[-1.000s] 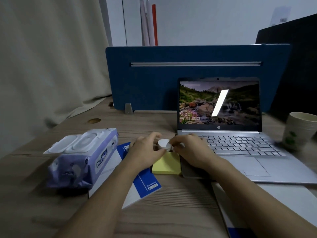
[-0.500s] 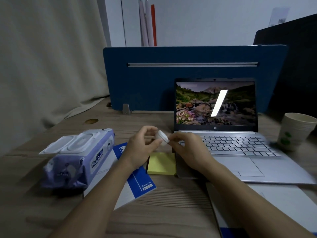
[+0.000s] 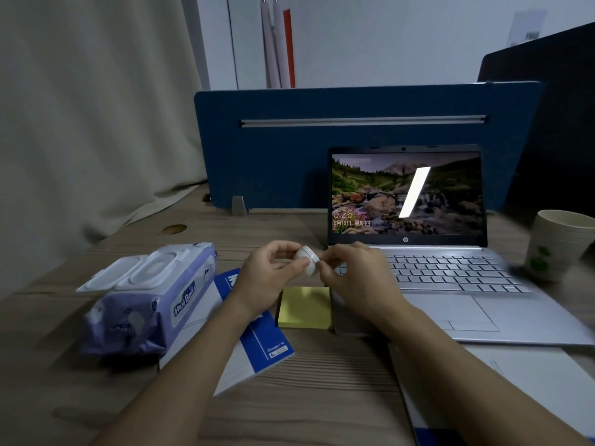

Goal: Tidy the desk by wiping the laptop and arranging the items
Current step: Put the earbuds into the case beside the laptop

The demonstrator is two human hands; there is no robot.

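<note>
Change: small white round container (image 3: 307, 260) is now being held higher above the sticky notes (image 3: 305, 307) than a second ago.
Left hand (image 3: 270, 278): fingers curling around container.
Right hand (image 3: 357, 278): fingertips pinching its right side.
Implication: likely being closed or repositioned; laptop (image 3: 450, 278) wiping not underway.

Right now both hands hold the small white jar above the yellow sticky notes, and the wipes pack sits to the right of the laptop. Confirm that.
Not quite. In the head view the wipes pack sits left of the laptop, not right. Both the left hand and the right hand do hold the small white jar above the yellow sticky notes.
</note>
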